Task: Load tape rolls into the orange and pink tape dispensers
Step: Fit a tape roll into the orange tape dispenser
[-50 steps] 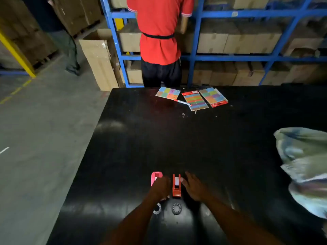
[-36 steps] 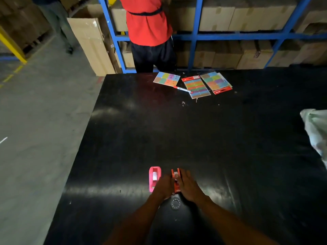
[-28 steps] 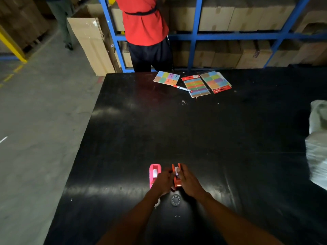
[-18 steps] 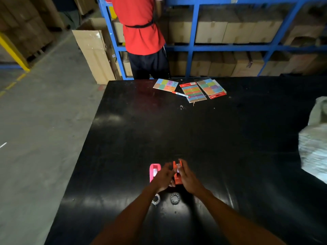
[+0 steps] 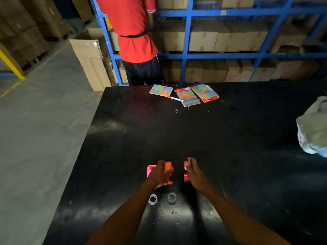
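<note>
The orange tape dispenser is split into two halves above the black table (image 5: 230,156). My left hand (image 5: 160,175) grips one orange half (image 5: 168,167). My right hand (image 5: 194,174) grips the other orange half (image 5: 186,174), a hand's width to the right. The pink dispenser (image 5: 150,170) lies on the table just left of my left hand, partly hidden by it. Two small tape rolls lie flat nearer to me: the left roll (image 5: 153,199) and the right roll (image 5: 172,198).
Colourful sticker sheets (image 5: 187,95) and a marker pen (image 5: 175,99) lie at the table's far edge. A crumpled plastic bag (image 5: 313,128) sits at the right edge. A person in a red shirt (image 5: 132,32) stands at blue shelving with cardboard boxes (image 5: 203,39).
The orange dispenser was one piece held between both hands; it has come apart, and my hands have moved away from each other, each with one half.
</note>
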The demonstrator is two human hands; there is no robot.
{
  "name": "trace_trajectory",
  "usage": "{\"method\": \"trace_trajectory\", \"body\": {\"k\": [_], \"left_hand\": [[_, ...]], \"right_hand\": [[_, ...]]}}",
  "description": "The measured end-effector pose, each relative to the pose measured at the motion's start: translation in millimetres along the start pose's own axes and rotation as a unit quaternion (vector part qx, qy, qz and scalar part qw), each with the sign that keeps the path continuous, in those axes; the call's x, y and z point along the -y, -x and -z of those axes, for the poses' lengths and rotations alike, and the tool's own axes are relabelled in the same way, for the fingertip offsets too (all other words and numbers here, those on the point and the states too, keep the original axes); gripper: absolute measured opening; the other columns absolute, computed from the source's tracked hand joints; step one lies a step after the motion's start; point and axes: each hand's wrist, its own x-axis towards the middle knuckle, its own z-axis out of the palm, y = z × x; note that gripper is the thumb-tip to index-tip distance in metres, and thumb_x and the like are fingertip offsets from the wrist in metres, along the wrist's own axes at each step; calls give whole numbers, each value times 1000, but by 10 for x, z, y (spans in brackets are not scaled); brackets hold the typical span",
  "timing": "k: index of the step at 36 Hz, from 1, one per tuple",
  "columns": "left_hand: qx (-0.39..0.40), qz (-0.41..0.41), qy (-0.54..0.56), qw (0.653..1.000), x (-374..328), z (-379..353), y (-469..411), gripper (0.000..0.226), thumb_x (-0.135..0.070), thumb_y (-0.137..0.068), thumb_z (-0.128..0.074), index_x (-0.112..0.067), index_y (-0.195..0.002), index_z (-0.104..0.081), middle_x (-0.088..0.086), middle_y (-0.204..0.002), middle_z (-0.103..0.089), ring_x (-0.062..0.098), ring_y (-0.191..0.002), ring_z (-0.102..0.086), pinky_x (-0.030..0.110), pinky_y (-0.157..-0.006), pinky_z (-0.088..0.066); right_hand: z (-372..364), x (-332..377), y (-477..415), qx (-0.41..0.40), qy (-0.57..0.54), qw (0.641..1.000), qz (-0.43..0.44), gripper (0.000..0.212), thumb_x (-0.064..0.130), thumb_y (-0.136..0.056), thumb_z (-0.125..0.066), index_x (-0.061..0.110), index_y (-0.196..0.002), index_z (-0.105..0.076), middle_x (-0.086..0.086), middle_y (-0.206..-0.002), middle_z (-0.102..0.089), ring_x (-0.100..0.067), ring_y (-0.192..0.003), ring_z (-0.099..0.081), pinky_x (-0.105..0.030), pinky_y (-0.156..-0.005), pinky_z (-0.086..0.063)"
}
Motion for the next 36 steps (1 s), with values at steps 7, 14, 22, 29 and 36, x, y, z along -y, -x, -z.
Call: {"method": "trace_trajectory", "body": {"k": [7, 14, 22, 29, 36], "left_hand": [[-41, 31, -146, 988, 6, -205, -111, 55, -38, -84, -65, -11, -126, -43, 18, -114, -67, 37, -105, -65, 39, -82, -53], [-34, 45, -258, 964, 10, -335, -248, 69, -40, -90, -57, -7, -145, -29, 19, -129, -58, 37, -117, -59, 42, -95, -49], [-39, 51, -307, 950, 39, -423, -370, 72, -41, -93, -54, -6, -148, -24, 19, -125, -62, 36, -114, -61, 43, -92, -50], [-42, 62, -315, 946, 18, -443, -382, 69, -41, -91, -57, -6, -143, -29, 17, -124, -63, 35, -114, -62, 42, -91, -51], [-57, 51, -294, 953, 22, -438, -354, 66, -46, -89, -58, -7, -137, -35, 17, -121, -65, 35, -111, -64, 42, -88, -52]], "right_hand": [[-40, -147, -95, -5, -14, 1000, -20, 32, 47, -101, -41, 33, -129, -44, 4, -118, -63, -14, -112, -60, -36, -100, -44], [-26, -153, -136, 12, -22, 999, -41, 39, 53, -100, -39, 36, -134, -40, 9, -123, -60, -11, -116, -56, -37, -105, -40], [-82, -190, -187, 31, -32, 997, -59, 43, 58, -98, -38, 39, -137, -37, 11, -125, -59, -9, -116, -57, -32, -101, -42], [-61, -143, -168, 33, -27, 998, -57, 48, 60, -96, -36, 39, -140, -34, 11, -132, -54, -9, -120, -53, -32, -102, -40], [-30, -102, -124, 24, -33, 998, -52, 49, 56, -98, -38, 35, -142, -35, 9, -136, -52, -9, -124, -50, -33, -108, -37]]}}
